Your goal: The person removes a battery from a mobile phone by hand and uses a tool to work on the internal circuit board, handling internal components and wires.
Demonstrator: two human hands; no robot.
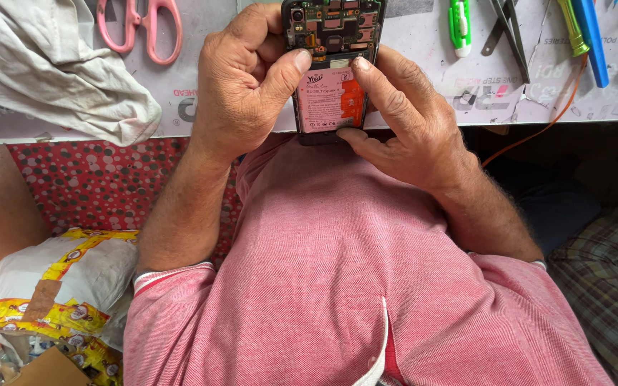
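Both hands are working on an opened black smartphone with its back cover off (332,68), held up over the edge of the white worktop (423,93).

The left hand (241,89) is wrapping its fingers around the phone's left edge, thumb pressing on the pink battery (323,100). The right hand (409,121) is cradling the bottom end, its index fingertip touching the battery's upper right corner. The phone's long axis is pointing away from the body, circuit board at the far end. Pink scissors (148,28) are lying well off to the left.

An opened phone (330,68), back cover off, shows a green circuit board above a pink-and-orange battery, held upright at the table edge between both hands' thumbs
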